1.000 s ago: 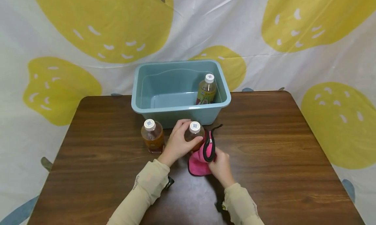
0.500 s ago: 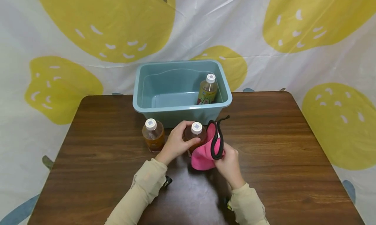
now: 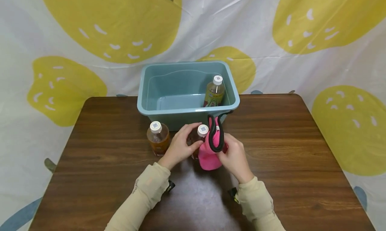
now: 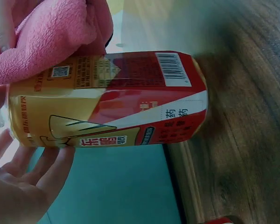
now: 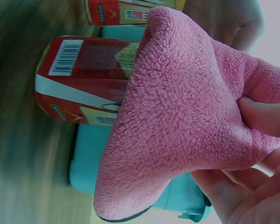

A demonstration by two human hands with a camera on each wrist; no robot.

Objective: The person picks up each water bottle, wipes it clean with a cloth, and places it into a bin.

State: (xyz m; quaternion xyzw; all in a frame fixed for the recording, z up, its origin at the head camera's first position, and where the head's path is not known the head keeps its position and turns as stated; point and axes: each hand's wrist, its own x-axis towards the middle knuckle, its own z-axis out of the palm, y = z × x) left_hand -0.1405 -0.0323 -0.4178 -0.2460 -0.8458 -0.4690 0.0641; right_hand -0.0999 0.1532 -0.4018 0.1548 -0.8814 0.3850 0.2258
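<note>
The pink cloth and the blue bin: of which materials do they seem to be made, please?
The pink cloth looks like matte terry or microfibre, judging by its fuzzy pile; the exact fibre I cannot tell. The blue bin is probably moulded plastic with a slight sheen, judging by its smooth, rounded rim and even colour.

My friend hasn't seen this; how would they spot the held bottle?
Find the blue tub on the table. In front of its right half is a red-gold bottle. Unlike its left neighbour or the bottle in the tub, it's gripped by the left hand, beside pink cloth.
</note>
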